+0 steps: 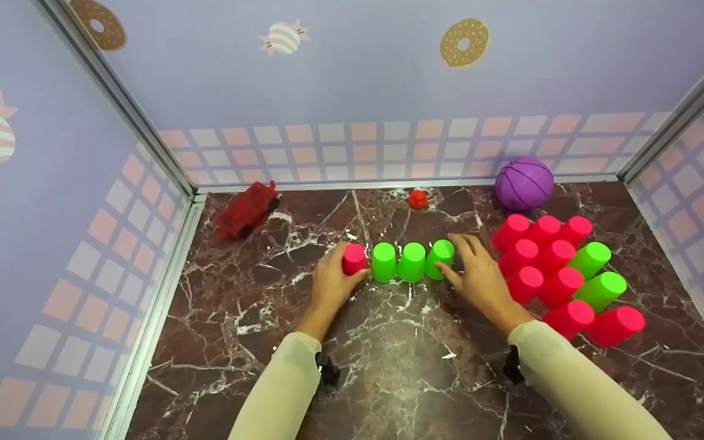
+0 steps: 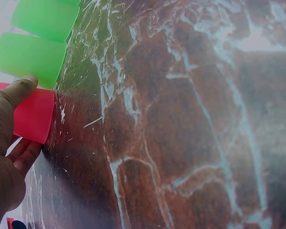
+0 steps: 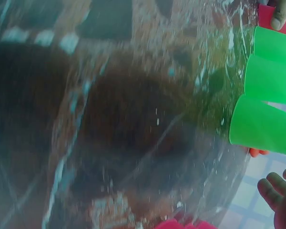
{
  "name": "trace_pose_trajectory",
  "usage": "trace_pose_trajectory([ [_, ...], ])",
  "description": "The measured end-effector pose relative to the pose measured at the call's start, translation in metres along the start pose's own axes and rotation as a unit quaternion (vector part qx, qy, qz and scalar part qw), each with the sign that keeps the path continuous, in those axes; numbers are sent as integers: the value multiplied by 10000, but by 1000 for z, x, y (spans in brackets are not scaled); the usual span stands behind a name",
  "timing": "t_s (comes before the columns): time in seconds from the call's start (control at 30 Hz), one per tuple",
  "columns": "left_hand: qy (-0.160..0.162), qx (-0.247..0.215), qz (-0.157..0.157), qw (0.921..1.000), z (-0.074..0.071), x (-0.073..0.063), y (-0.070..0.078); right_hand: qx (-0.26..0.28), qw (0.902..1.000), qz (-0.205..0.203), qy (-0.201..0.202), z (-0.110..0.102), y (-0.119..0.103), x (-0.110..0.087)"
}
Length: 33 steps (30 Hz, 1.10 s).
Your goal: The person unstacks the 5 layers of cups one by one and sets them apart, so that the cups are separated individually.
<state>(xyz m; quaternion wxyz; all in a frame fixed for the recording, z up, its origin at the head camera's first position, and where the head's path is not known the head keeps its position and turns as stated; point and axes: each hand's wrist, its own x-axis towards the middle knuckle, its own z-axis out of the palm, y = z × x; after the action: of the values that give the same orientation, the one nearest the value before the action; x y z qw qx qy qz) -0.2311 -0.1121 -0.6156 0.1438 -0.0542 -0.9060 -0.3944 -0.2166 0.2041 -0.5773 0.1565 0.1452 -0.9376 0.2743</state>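
Observation:
A short row of upside-down plastic cups stands across the middle of the head view. At its left end is a pink cup [image 1: 354, 260], gripped by my left hand [image 1: 331, 282] with the thumb on its near side and the fingers round the far side. Three green cups follow: one beside the pink cup [image 1: 384, 263], a middle one [image 1: 412, 263] and a right-end one [image 1: 440, 260]. My right hand [image 1: 479, 275] is spread at the right-end cup. In the right wrist view its fingers [image 3: 271, 188] stand apart from that cup, with a gap between.
Right of my right hand stands a cluster of several upside-down pink cups [image 1: 561, 287] with two green cups [image 1: 601, 291] among them. Behind it lies a purple ball [image 1: 524, 183]. A small red toy [image 1: 417, 199] and a dark red translucent object [image 1: 245, 211] lie near the back wall.

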Motion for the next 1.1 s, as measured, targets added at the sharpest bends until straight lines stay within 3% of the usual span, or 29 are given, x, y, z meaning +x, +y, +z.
trace_pose_trajectory([
  [0.2,324,86,325,9989,13,2,-18,27,9993,332,-167,7,-4,4],
  [0.33,300,-69,357,9989,7,0,-10,45,9988,416,-246,8,-6,6],
  [0.47,374,74,393,9985,8,1,-11,177,9988,413,-204,11,-7,6],
  [0.77,92,16,77,9999,1,0,0,438,9970,609,-165,19,-6,3],
  [0.83,228,31,198,9995,9,2,-11,429,9972,600,-151,19,-5,3],
  [1.0,351,-80,358,9987,17,2,-23,430,9977,509,-87,17,-5,0],
  [1.03,306,-86,306,9990,14,1,-19,436,9979,472,-76,16,-5,0],
  [1.1,269,-58,243,9993,17,2,-24,422,9984,383,-40,14,-5,-2],
])
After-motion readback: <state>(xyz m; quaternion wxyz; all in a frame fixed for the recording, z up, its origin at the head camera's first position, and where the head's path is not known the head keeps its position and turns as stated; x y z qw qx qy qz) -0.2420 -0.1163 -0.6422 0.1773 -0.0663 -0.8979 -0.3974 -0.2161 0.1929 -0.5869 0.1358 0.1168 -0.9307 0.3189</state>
